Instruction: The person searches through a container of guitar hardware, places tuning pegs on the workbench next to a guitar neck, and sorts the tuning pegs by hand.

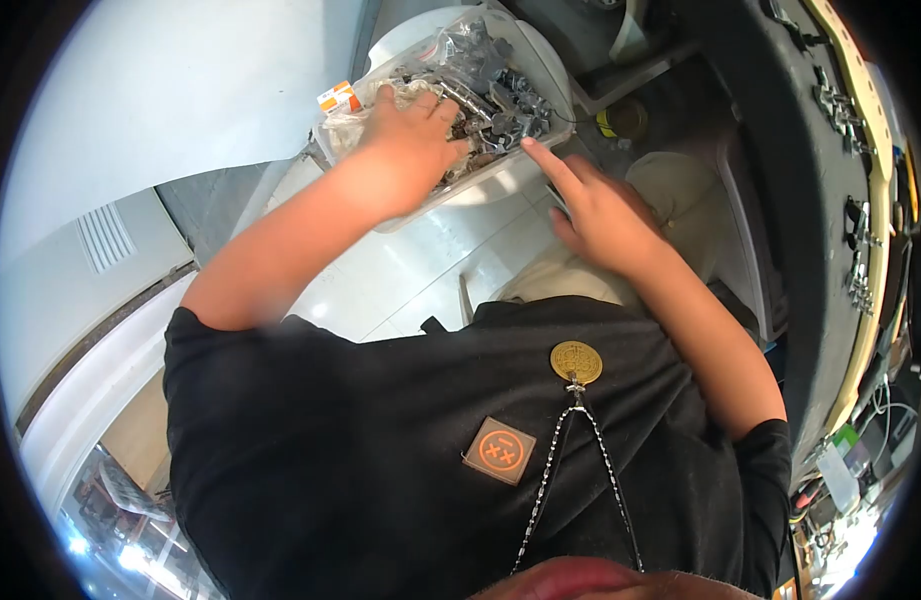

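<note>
A clear plastic bin [450,200] holds a jumble of small metal parts [505,115] and clear plastic bags [470,50]. My left hand [410,135] reaches into the bin from the left, fingers spread and bent over the parts and the pale bags on that side. It does not visibly grip anything. At the bin's right edge is my right hand [600,215], its index finger stretched toward the rim. The other fingers are curled, and a thin dark edge shows between them and the thumb; what it belongs to I cannot make out.
Under the bin is a round white seat or stool [410,35]. An orange-and-white box [338,98] sits at the bin's left corner. On the right runs a dark bench edge [815,220] with metal clips. A yellow-and-black roll [620,120] lies beyond my right hand.
</note>
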The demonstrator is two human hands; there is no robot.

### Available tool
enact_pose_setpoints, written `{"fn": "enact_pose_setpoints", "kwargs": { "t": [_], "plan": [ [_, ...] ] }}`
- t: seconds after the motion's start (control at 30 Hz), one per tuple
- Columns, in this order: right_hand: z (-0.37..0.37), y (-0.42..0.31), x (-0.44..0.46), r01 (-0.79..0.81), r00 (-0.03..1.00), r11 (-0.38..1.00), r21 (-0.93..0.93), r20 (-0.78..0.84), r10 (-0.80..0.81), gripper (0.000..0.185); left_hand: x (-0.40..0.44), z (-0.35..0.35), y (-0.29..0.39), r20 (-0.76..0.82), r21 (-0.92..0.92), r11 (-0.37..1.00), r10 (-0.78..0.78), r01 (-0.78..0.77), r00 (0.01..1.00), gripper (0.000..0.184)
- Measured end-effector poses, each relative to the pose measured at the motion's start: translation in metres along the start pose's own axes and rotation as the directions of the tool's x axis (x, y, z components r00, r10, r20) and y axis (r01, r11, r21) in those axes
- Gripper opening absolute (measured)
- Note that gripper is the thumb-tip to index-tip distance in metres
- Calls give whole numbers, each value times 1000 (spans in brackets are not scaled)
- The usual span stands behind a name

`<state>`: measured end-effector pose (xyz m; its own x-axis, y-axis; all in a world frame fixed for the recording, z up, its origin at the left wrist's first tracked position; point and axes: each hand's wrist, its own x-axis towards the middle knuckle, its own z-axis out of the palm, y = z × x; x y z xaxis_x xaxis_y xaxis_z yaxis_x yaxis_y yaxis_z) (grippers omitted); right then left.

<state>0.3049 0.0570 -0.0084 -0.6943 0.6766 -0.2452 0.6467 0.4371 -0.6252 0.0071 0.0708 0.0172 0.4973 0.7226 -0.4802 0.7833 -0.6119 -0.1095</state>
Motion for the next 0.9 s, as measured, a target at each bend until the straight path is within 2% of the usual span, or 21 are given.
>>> {"fn": "enact_pose_setpoints", "kwargs": {
  "t": [0.07, 0.17, 0.27, 0.37, 0.47, 0.57, 0.67, 0.77, 0.9],
  "plan": [
    [3, 1, 6, -60, 997, 997, 40, 43, 59, 96, 0, 15, 5, -106, 86, 996, 12, -3, 994, 59],
    [-1, -2, 7, -93, 994, 991, 97, 66, 87, 96, -2, 11, -3, -144, 47, 997, 62, -55, 988, 58],
    [4, 4, 8, -36, 999, 996, 80, 18, 35, 96, 5, 9, -17, -129, -123, 992, -5, -11, 992, 55],
    [2, 2, 8, -53, 998, 992, 119, 39, 49, 96, 6, 6, -24, -166, -149, 988, 1, -27, 986, 50],
    [-5, -3, 6, -102, 992, 992, 75, 84, 96, 94, 2, 6, -26, -134, -174, 984, 8, -31, 991, 47],
    [-6, -6, 7, -118, 991, 989, 85, 81, 111, 93, -6, 7, -33, -216, -356, 934, -42, -39, 975, 47],
    [-5, -6, 7, -103, 993, 991, 80, 62, 98, 93, -6, 10, -45, -298, -436, 894, -32, -107, 954, 47],
    [-8, -7, 8, -146, 983, 988, 50, 117, 139, 93, -1, 11, -55, -293, -543, 830, -50, -123, 955, 45],
    [-7, -7, 7, -107, 992, 993, 58, 73, 102, 93, 1, 13, -61, -304, -551, 825, -58, -126, 951, 44]
  ]
}}
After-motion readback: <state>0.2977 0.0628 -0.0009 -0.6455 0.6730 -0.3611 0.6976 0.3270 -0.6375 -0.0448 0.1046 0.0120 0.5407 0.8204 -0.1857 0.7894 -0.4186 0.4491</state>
